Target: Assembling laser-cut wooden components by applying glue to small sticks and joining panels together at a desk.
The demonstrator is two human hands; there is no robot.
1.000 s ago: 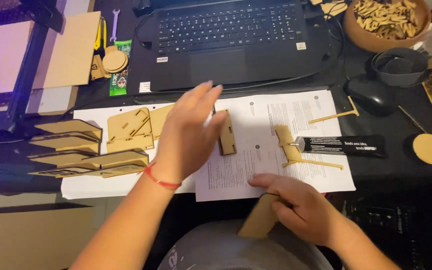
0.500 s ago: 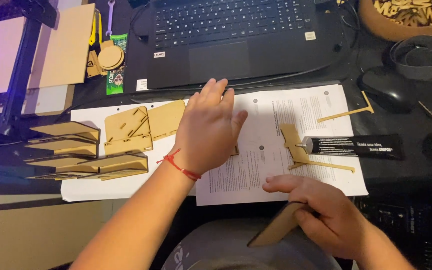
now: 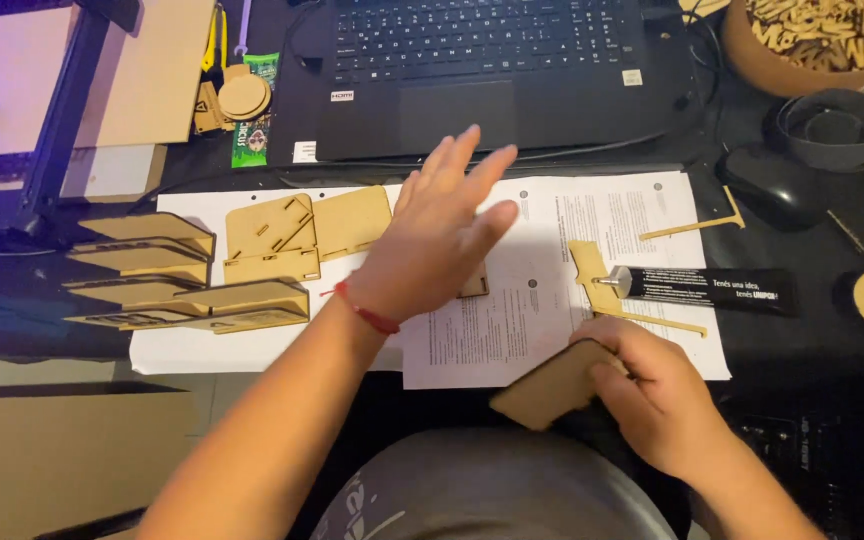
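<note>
A dark desk [image 3: 832,420] is seen with a black laptop [image 3: 482,70] at its far edge and printed paper sheets [image 3: 552,280] before it. The left hand [image 3: 432,245] is held flat above the sheets, fingers [image 3: 472,165] spread and released, with a small wooden piece [image 3: 474,285] partly hidden beneath. A flat wooden panel [image 3: 547,385] is clasped by the right hand [image 3: 652,395] at the near edge. A black glue tube [image 3: 702,288] lies just beyond.
</note>
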